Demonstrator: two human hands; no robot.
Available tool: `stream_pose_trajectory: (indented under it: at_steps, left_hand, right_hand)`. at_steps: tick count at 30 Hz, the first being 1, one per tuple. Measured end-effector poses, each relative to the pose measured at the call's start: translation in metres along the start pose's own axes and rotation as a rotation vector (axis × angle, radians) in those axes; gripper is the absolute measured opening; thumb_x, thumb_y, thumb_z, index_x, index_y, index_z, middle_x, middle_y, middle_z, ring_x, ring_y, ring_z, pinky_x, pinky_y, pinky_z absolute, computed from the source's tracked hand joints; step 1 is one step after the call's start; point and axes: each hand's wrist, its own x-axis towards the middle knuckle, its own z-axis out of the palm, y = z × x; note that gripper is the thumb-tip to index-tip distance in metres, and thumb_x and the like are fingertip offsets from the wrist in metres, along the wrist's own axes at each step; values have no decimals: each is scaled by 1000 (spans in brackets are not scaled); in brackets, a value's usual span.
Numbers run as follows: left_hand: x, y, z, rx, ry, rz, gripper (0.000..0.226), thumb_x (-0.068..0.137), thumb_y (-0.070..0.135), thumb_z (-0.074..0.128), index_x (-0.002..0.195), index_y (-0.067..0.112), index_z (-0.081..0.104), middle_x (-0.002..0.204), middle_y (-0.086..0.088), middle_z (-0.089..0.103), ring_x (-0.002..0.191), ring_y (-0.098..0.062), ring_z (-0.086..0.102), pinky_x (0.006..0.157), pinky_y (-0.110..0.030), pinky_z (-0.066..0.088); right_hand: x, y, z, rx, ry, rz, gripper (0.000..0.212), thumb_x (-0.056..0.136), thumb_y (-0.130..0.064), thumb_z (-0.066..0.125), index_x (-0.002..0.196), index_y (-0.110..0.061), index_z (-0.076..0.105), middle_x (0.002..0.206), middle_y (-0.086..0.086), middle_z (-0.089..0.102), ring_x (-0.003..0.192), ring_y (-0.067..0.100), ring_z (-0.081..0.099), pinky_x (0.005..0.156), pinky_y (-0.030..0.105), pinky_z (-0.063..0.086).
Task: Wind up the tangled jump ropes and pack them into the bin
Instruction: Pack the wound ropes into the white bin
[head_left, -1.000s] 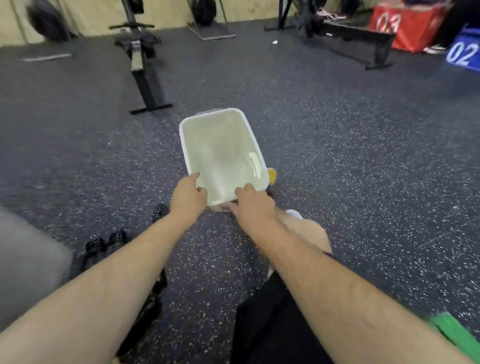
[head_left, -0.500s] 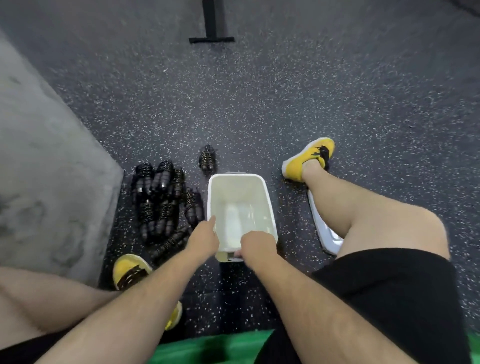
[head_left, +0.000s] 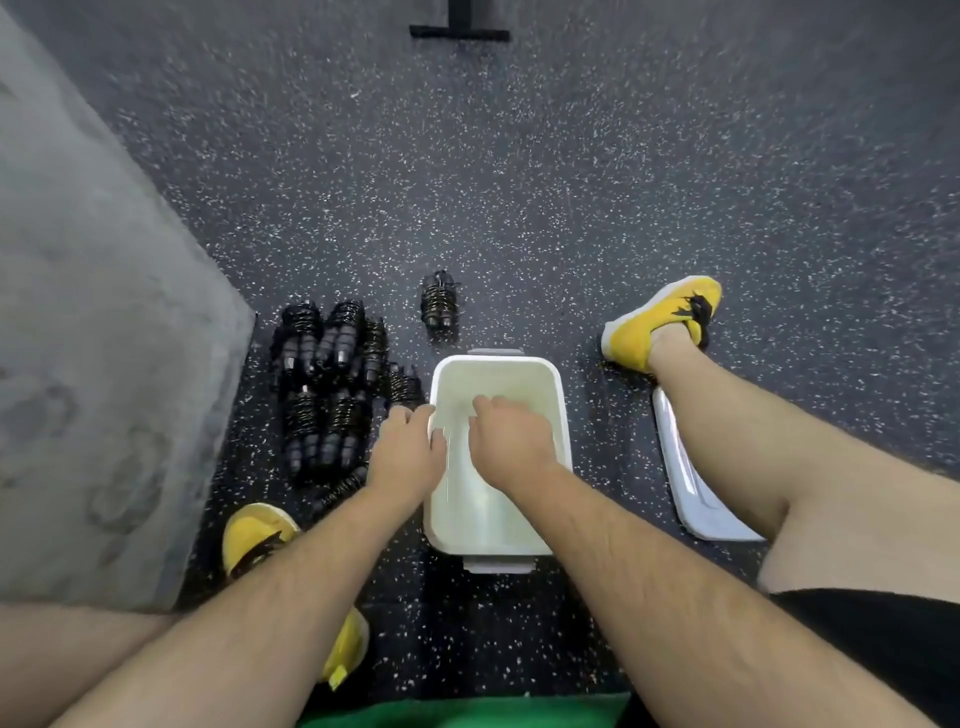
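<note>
A white plastic bin stands on the floor between my legs, and nothing shows inside it. My left hand grips the bin's left wall, thumb inside the rim and fingers outside. Over the bin's inside is my right hand, fingers bent downward, with nothing seen in it. A pile of several wound black jump ropes lies just left of the bin. One more wound rope lies apart, beyond the bin's far left corner.
A white lid lies on the floor right of the bin, partly under my right leg. A grey mat fills the left side. My yellow shoes flank the bin. A black equipment foot stands far ahead on the speckled floor.
The bin has come in from farther out on the floor to between my legs. Both hands left its near rim: the left went to the left wall, the right over the inside.
</note>
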Motion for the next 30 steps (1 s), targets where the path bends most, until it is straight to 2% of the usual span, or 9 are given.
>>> stream_pose_trajectory:
  at_steps: [5, 8, 12, 16, 20, 24, 27, 28, 30]
  left_hand:
    - [84, 11, -9, -101, 38, -5, 37, 101, 26, 48, 136, 19, 55, 122, -10, 51, 112, -31, 54, 95, -43, 47]
    - [145, 12, -5, -132, 9, -39, 40, 100, 30, 47, 140, 25, 53, 124, -10, 50, 112, -32, 55, 97, -41, 46]
    - [228, 13, 9, -201, -27, -152, 43, 100, 25, 48, 142, 26, 52, 126, -17, 52, 117, -36, 55, 101, -40, 45]
    - [294, 7, 26, -326, -23, -330, 48, 101, 30, 53, 148, 28, 44, 135, -17, 54, 119, -36, 58, 102, -36, 44]
    - [324, -1, 37, -423, -42, -409, 44, 93, 31, 67, 133, 18, 55, 124, -7, 66, 114, -29, 63, 95, -33, 48]
    - [316, 9, 27, -586, 5, -379, 54, 88, 22, 76, 136, 12, 53, 116, 2, 61, 102, -15, 57, 91, -23, 43]
    - [288, 20, 5, -726, 35, -288, 46, 89, 18, 75, 131, 13, 57, 119, 0, 66, 106, -17, 64, 103, -38, 50]
    - [275, 25, -6, -747, 40, -252, 42, 90, 16, 74, 130, 13, 58, 116, 0, 67, 108, -19, 65, 103, -42, 51]
    - [246, 33, -28, -744, 25, -175, 43, 93, 11, 70, 134, 13, 58, 116, -1, 66, 109, -19, 64, 103, -39, 51]
  right_hand:
    - [81, -18, -9, -56, 163, -103, 30, 98, -27, 44, 125, -19, 53, 122, 3, 59, 115, 29, 49, 89, 39, 38]
    - [144, -19, 1, 7, 184, -82, 27, 97, -31, 47, 120, -19, 56, 118, 4, 61, 112, 29, 51, 90, 40, 38]
    - [228, -12, 12, 313, 3, 21, 37, 97, -36, 45, 127, -18, 56, 120, 12, 62, 113, 35, 56, 94, 42, 45]
    - [293, -12, 25, 514, -198, 131, 46, 98, -34, 46, 140, -16, 46, 125, 13, 64, 117, 34, 59, 98, 38, 49]
    - [322, -10, 40, 633, -277, 243, 46, 99, -32, 44, 139, -9, 45, 134, 15, 58, 121, 33, 55, 100, 36, 45]
    - [309, -2, 36, 801, -209, 332, 48, 95, -23, 49, 142, -15, 44, 132, 5, 59, 117, 27, 57, 91, 28, 44]
    - [279, 3, 6, 956, -21, 371, 39, 92, -19, 45, 130, -23, 52, 125, -1, 62, 106, 21, 60, 82, 29, 45]
    - [266, 5, -6, 958, 34, 353, 34, 91, -19, 44, 123, -23, 55, 121, -2, 64, 101, 20, 61, 80, 31, 47]
    - [235, 7, -30, 821, 118, 260, 29, 89, -17, 45, 115, -22, 55, 116, 0, 63, 98, 22, 60, 82, 35, 50]
